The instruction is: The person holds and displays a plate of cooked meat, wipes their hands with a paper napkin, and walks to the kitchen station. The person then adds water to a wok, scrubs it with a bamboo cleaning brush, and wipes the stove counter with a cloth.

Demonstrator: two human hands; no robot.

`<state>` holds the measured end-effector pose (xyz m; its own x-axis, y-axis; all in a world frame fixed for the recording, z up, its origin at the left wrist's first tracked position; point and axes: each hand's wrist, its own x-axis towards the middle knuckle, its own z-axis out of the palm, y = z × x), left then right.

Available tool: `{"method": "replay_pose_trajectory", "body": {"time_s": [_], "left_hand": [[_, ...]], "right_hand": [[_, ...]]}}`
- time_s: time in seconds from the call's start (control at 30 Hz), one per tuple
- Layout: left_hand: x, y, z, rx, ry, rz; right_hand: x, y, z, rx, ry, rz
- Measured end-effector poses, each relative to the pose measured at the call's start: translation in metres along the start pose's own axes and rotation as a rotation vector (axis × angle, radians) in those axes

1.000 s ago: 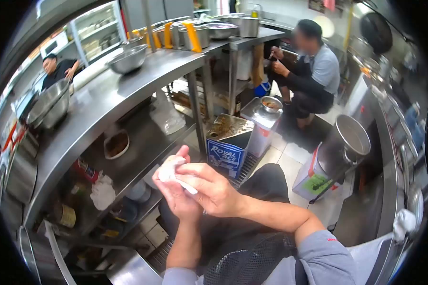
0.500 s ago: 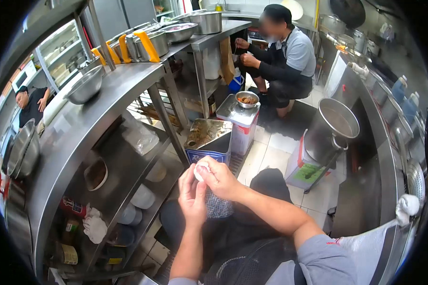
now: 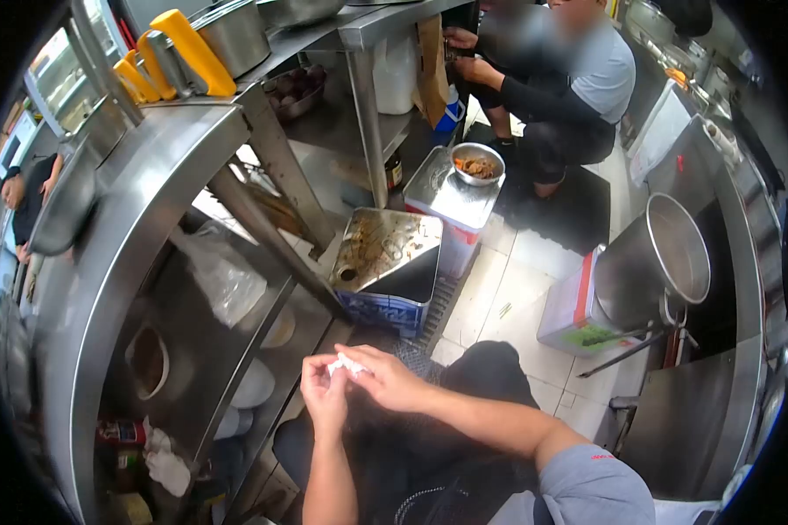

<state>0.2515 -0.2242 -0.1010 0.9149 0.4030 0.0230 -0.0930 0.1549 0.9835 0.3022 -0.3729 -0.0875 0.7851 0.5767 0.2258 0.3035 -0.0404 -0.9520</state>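
Seemingly midway through handling, pinches a crumpled white wad [image 3: 345, 364] between curled fingers of left hand [image 3: 325, 399] and right hand [image 3: 394, 381], with neither grip released.

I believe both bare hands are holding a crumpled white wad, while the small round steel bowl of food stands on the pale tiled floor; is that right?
The resting place is wrong: the head view shows the steel bowl standing on a square white and red container. The left hand and right hand do hold the white wad.
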Motion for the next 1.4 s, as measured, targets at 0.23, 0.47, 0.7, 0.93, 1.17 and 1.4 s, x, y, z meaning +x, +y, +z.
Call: {"method": "replay_pose_trajectory", "body": {"time_s": [0.23, 0.47, 0.7, 0.93, 1.17, 1.4], "left_hand": [[0.049, -0.026, 0.010, -0.115, -0.068, -0.101], [0.066, -0.044, 0.024, -0.329, -0.089, -0.422], [0.023, 0.037, 0.025, -0.155, -0.086, -0.599], [0.051, 0.301, 0.084, 0.238, -0.155, -0.160], [0.083, 0.565, 0.169, 0.595, 0.026, 0.509], [0.073, 0.707, 0.175, 0.610, -0.008, 0.907]], "right_hand": [[0.046, 0.035, -0.024, 0.053, 0.128, 0.234], [0.063, 0.045, -0.039, -0.027, 0.149, 0.359], [0.046, -0.054, -0.070, 0.147, 0.041, 0.753], [0.105, -0.272, -0.133, 0.409, -0.004, 0.629], [0.202, -0.498, -0.200, 0.489, 0.130, 0.212], [0.237, -0.642, -0.235, 0.772, 0.004, -0.072]]}}
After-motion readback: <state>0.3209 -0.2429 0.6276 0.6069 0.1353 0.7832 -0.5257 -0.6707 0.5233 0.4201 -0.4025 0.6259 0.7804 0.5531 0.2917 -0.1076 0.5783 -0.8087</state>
